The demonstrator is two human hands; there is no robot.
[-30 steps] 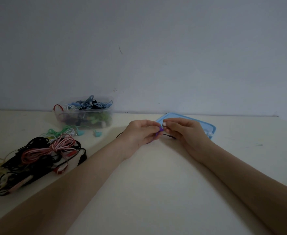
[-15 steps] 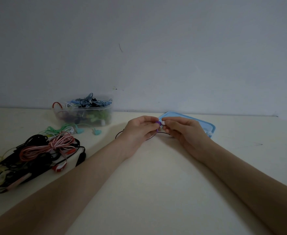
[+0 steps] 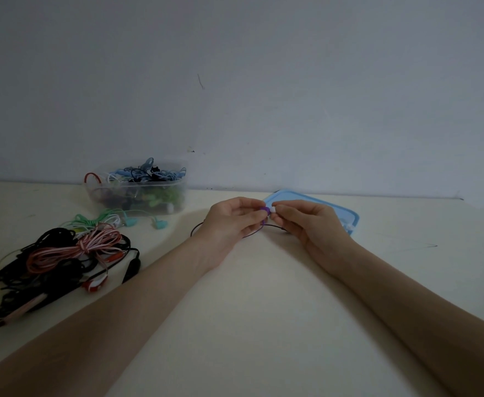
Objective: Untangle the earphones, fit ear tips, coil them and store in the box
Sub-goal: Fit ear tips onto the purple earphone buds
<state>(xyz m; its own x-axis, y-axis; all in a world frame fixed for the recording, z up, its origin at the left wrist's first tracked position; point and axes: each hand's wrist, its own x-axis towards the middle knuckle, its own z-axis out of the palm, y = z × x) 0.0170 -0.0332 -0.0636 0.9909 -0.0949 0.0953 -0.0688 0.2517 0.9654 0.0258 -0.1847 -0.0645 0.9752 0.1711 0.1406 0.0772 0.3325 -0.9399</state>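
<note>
At the frame's left lies a tangled earphone heap (image 3: 54,262), with the clear storage box (image 3: 137,190) behind it. At center, the left hand (image 3: 229,224) pinches a purple earbud (image 3: 264,210), touching the white ear tip (image 3: 273,209) pinched by the right hand (image 3: 312,224), over the blue lid (image 3: 335,210).

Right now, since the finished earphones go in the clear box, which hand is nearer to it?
Left. The left hand sits just right of the clear box; the right hand lies farther right, over the blue lid.
</note>
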